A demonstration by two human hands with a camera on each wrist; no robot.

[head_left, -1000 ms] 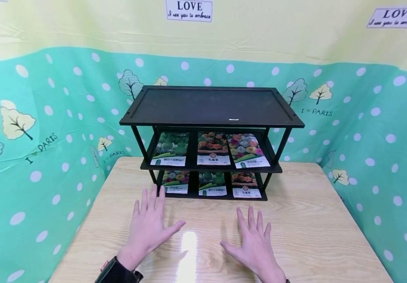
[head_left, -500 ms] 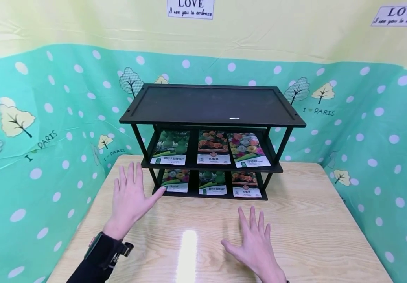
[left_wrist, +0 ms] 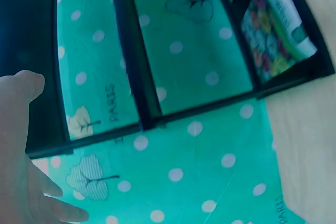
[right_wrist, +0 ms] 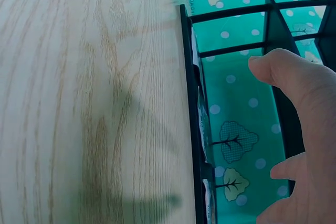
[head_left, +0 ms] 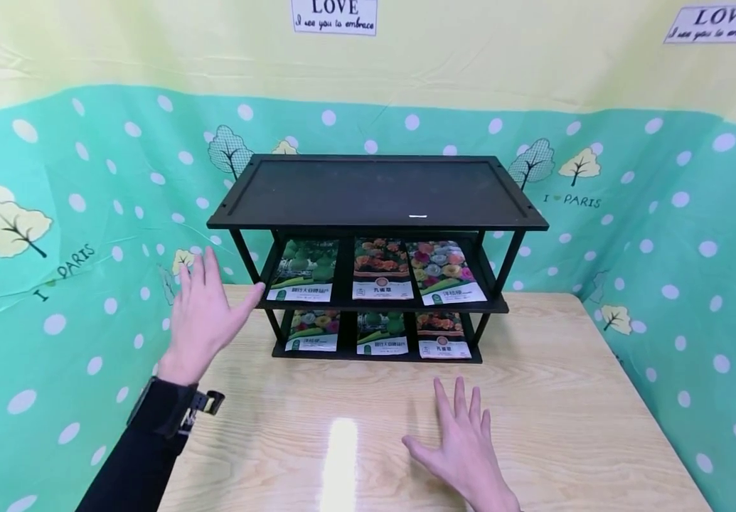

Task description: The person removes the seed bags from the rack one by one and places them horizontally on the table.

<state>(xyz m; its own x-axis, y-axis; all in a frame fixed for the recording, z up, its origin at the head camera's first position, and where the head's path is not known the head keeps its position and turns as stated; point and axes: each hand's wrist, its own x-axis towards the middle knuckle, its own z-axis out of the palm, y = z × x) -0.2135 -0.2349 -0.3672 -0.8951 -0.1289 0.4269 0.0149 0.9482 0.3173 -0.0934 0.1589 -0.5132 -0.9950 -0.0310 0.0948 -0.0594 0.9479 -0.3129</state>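
A black three-level rack (head_left: 377, 192) stands at the back of the wooden table. Its middle level bears three seed packets: a green gourd packet (head_left: 305, 269), an orange marigold packet (head_left: 382, 267) and a multicoloured flower packet (head_left: 446, 270). Below them lie another flower packet (head_left: 313, 330), gourd packet (head_left: 382, 333) and marigold packet (head_left: 442, 334). My left hand (head_left: 200, 313) is raised by the rack's left side, fingers spread, thumb overlapping the middle shelf's corner in the head view. My right hand (head_left: 466, 448) hovers in front of the rack at right, fingers spread and holding nothing.
A turquoise dotted curtain (head_left: 662, 284) surrounds the table (head_left: 572, 398) at the back and sides. A small white strip (head_left: 417, 216) shows on the rack's top panel. A black strap (head_left: 172, 409) with a buckle is round my left wrist.
My left hand has moved up and to the left, from in front of the lower shelf to beside the rack. My right hand has hardly moved, and the packets lie as before.
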